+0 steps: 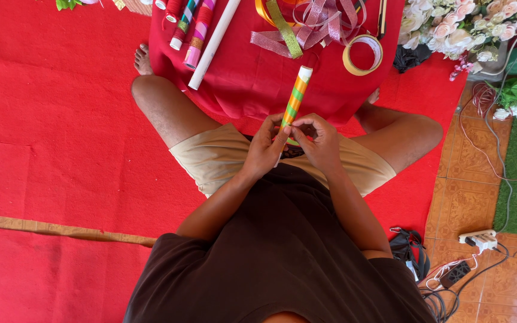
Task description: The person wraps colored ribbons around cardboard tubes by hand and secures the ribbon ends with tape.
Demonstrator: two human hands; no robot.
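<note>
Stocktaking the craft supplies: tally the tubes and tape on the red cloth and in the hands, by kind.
Wrapped tubes on cloth: 3, cut off by the top edge
Plain white tube: 1
Striped tube held in left hand and right hand: 1
Tape roll: 1
Total: 6

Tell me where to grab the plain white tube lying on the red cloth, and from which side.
Grip the white tube around its middle, coming from above with fingers closing across its width. It lies flat and slanted on the red cloth, and its lower end is the freest. Wrapped tubes lie close on one side, so a straight-down approach probably avoids knocking them.
</note>
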